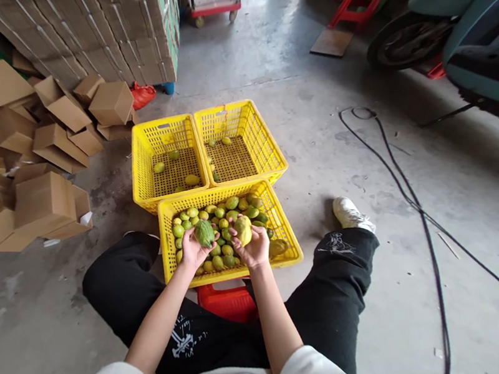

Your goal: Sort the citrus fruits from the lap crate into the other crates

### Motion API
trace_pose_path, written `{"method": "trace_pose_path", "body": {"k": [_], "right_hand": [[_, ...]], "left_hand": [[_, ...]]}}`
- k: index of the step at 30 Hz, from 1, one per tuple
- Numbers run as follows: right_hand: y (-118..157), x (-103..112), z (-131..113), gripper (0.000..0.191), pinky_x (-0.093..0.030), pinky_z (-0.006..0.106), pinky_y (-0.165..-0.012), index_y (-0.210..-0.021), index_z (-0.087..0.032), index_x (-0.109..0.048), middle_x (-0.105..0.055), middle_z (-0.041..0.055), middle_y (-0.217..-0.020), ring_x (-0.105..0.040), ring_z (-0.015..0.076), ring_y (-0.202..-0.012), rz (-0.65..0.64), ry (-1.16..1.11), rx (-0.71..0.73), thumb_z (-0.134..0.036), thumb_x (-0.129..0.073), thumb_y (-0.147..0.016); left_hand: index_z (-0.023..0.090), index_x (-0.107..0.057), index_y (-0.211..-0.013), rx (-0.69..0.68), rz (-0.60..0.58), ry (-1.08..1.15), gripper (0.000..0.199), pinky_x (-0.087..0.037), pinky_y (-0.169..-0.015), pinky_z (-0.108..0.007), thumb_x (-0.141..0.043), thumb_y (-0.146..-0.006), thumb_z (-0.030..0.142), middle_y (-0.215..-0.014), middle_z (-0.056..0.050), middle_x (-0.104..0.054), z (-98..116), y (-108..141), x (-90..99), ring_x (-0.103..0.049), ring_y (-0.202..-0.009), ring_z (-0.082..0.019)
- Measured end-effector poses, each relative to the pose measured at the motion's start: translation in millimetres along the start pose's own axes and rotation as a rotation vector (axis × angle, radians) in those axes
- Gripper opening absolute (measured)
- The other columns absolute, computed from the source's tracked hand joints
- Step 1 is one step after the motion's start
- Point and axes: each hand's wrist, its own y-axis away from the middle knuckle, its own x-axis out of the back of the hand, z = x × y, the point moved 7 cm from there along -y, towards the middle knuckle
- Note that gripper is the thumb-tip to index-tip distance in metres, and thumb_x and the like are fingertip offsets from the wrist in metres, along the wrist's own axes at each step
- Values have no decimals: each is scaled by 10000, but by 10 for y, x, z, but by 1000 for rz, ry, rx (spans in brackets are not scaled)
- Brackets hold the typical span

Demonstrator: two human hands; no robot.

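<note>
My left hand [195, 247] is closed round a dark green, bumpy-skinned lemon [204, 233]. In my right hand [255, 246] I grip a yellow lemon [243, 230] with a greenish tinge. Both hands are raised over the near yellow crate [291, 240], a short way apart. Inside that crate lie many green and yellow lemons [218, 261], partly hidden by my hands.
Beyond it stand a left yellow crate [141, 160] and a right yellow crate [265, 140], each with several fruits. Cardboard boxes [43, 200] pile up at left. A red stool [225, 301] sits between my legs. Black cable [432, 265] and a scooter [478, 18] are at right.
</note>
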Motion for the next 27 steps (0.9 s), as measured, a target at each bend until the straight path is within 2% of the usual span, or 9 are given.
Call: {"method": "trace_pose_path", "body": {"k": [4, 7, 10, 12, 14, 18, 22, 25, 27], "right_hand": [[34, 34, -25, 420, -556, 270, -521, -1098, -277, -640, -686, 72, -1059, -643, 197, -820, -23, -39, -16, -376, -687, -693], [40, 81, 6, 371, -527, 201, -466, -1111, -295, -630, -683, 38, -990, -623, 145, -739, -9, -63, -54, -341, -699, -749], [38, 94, 52, 338, -374, 103, -353, -1139, -322, -611, -650, 1, -923, -493, 72, -567, -37, -125, -79, -283, -673, -809], [36, 104, 76, 344, -285, 82, -318, -1139, -327, -607, -623, -11, -893, -401, 50, -504, -56, -145, -85, -247, -672, -810], [35, 121, 94, 344, -256, 85, -317, -1122, -327, -609, -609, -16, -877, -362, 45, -486, -58, -131, -93, -233, -679, -799], [33, 110, 73, 326, -375, 129, -391, -1122, -332, -614, -631, -9, -904, -441, 67, -533, -43, -87, -86, -303, -684, -805], [35, 65, 41, 412, -528, 248, -565, -1221, -317, -605, -670, 40, -1029, -618, 167, -784, -25, -66, -85, -437, -604, -827], [41, 103, 54, 408, -563, 304, -681, -1218, -311, -599, -669, 52, -1082, -645, 206, -939, 4, -45, -100, -417, -582, -824], [51, 154, 68, 350, -572, 300, -700, -1148, -298, -607, -660, 46, -1071, -644, 189, -922, 22, -57, -106, -403, -616, -814]], "left_hand": [[202, -518, -1367, 29, -52, 22, 466, -596, -736, -415, -411, -917, 264, -1199, -163, -675, -26, -9, -7, -673, -1093, -319], [201, -511, -1360, 17, -71, -9, 465, -601, -761, -418, -450, -900, 241, -1171, -143, -685, -34, -15, -14, -685, -1060, -298], [196, -522, -1327, 19, -42, -54, 433, -585, -592, -300, -494, -898, 253, -1021, -112, -702, -40, -15, -6, -714, -874, -251], [194, -536, -1299, 29, -36, -68, 402, -506, -447, -222, -502, -909, 287, -933, -95, -692, -39, -11, -15, -694, -727, -212], [196, -556, -1259, 31, -39, -62, 364, -434, -375, -186, -502, -919, 315, -893, -86, -681, -29, -7, -30, -659, -640, -183], [184, -582, -1189, 10, -25, -27, 315, -449, -395, -199, -436, -958, 340, -915, -107, -685, 0, -5, -29, -663, -665, -191], [147, -556, -1285, 0, -4, 33, 405, -585, -606, -321, -334, -969, 269, -1021, -155, -695, 3, -10, -15, -706, -912, -265], [134, -548, -1311, -4, -31, 51, 409, -604, -720, -359, -359, -965, 243, -1074, -164, -691, 0, -8, -51, -691, -1019, -278], [126, -569, -1269, -11, -30, 43, 373, -607, -704, -335, -382, -984, 277, -1052, -161, -691, 5, -1, -68, -696, -980, -265]]}}
